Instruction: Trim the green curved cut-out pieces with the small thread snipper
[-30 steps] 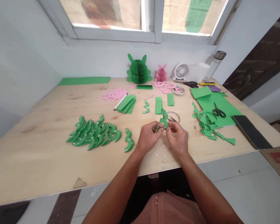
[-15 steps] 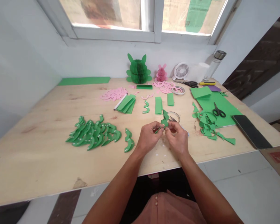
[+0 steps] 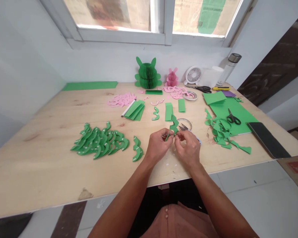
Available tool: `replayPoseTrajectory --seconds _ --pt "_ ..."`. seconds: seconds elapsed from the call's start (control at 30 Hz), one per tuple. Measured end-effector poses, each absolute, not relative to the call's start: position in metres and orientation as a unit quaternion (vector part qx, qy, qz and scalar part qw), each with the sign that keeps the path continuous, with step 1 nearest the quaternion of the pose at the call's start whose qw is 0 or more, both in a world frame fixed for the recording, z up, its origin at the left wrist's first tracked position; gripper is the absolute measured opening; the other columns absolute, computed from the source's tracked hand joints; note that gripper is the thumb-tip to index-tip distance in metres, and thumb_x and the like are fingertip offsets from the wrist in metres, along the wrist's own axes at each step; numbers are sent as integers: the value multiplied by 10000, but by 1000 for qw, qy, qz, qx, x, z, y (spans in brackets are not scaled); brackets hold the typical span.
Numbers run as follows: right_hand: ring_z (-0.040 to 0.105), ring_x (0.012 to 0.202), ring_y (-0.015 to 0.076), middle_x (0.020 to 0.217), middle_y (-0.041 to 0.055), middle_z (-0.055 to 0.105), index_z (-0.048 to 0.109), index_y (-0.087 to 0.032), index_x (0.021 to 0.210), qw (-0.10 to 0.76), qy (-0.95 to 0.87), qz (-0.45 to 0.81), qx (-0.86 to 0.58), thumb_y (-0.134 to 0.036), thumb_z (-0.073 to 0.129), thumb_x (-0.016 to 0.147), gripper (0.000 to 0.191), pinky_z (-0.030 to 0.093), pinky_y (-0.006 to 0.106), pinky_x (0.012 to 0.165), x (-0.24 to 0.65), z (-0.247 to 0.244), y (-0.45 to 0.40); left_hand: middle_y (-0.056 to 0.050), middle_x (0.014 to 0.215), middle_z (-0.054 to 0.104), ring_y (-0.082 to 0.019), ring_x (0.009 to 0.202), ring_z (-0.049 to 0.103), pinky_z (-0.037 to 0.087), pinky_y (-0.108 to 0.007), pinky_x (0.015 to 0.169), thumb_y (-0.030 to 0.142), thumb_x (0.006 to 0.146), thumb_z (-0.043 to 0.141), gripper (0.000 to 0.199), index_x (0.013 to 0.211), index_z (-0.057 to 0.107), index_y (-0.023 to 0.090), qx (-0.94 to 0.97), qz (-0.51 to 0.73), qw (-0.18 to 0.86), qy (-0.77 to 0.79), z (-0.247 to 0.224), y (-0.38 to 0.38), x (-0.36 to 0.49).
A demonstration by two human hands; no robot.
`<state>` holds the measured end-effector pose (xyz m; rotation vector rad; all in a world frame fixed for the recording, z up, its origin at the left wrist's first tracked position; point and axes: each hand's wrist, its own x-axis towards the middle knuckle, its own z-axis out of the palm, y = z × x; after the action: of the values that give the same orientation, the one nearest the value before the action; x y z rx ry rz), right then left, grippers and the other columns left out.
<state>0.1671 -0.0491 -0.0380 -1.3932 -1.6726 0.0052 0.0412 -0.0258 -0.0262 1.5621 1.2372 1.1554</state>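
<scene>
A green scalloped paper cutout (image 3: 174,124) stands up between my fingertips, above the table's front middle. My left hand (image 3: 159,144) pinches its lower left part, and my right hand (image 3: 188,147) pinches the lower end from the other side. Just beyond my right hand lie a roll of tape (image 3: 190,123) and a pair of scissors (image 3: 183,127), its handles partly covered by that hand. Left of my left hand rests a lone wavy green cutout (image 3: 137,149) with white strips on it. Farther left is a pile of similar green cutouts (image 3: 99,142).
Green paper scraps (image 3: 221,132), black scissors (image 3: 233,117) and a phone (image 3: 268,139) lie on the right. At the back stand a green paper figure (image 3: 148,76), a pink one (image 3: 172,78), a small fan (image 3: 193,75) and a bottle (image 3: 228,71). Pink cutouts (image 3: 121,99) lie farther back.
The held green cutout has shifted slightly left and turned a little between my fingers. My right hand has moved slightly left with it. Things on the table stay put.
</scene>
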Motion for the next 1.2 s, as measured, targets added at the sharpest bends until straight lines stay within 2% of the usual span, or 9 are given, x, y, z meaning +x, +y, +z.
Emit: replayPoseTrajectory --seconds 0.43,0.6,0.77,0.87,1.2 --pt "563 601 147 651 3 633 594 -189 718 449 -663 23 -598 -186 540 769 74 424 283 665 166 -37 -50 -7 777 703 -117 646 610 476 -209 624 175 727 558 71 718 628 180 669 445 338 489 -28 -27 42" --pt "560 595 150 633 3 629 591 -195 691 446 -660 28 -604 -195 533 765 94 425 286 664 167 -38 -49 -1 654 640 -128 625 589 463 -221 609 190 740 542 81 705 615 179 693 442 305 481 -32 -26 42" --pt "555 592 152 626 7 620 580 -192 669 448 -646 50 -617 -202 527 754 100 428 282 645 167 -39 -48 0 662 628 -113 572 541 436 -222 589 165 728 538 86 749 620 175 718 438 264 473 -33 -27 42" --pt "548 587 149 618 4 612 570 -193 661 448 -631 83 -628 -205 526 739 91 430 272 621 166 -37 -49 8 622 599 -111 563 530 416 -216 573 157 715 542 67 708 606 175 728 435 249 468 -32 -28 42" --pt "512 544 129 575 -26 560 534 -193 636 462 -582 185 -643 -219 532 691 61 410 249 569 166 -33 -48 6 631 623 -109 554 533 424 -210 562 185 725 546 66 703 607 178 709 436 294 469 -32 -27 43"
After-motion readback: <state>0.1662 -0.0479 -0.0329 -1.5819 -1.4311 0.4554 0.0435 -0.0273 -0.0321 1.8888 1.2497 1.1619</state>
